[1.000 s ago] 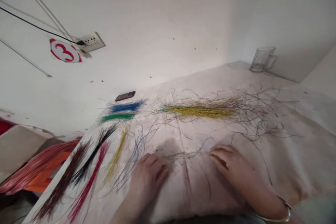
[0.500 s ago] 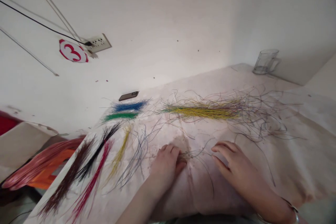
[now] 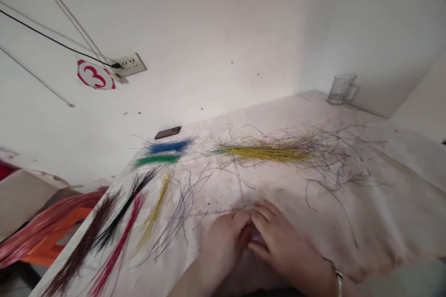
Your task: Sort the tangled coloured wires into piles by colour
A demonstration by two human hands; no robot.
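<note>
A clear glass mug (image 3: 342, 89) stands upright at the far right corner of the tabletop (image 3: 376, 222); whether its darker bottom is liquid or thick glass cannot be told. Both hands meet at the near edge, wrists angled inward, fingers bent. The left hand (image 3: 226, 234) touches the right hand (image 3: 273, 229) at the fingertips; whether either grips anything cannot be told, as the fingers hide the space between them. Grey-blue wires (image 3: 184, 199) lie just left of the left hand; a large yellow wire bundle (image 3: 268, 152) with loose, tangled ends lies beyond both. On the wall, a sign (image 3: 96, 74) reads "3" in red, beside a socket panel (image 3: 130, 65).
</note>
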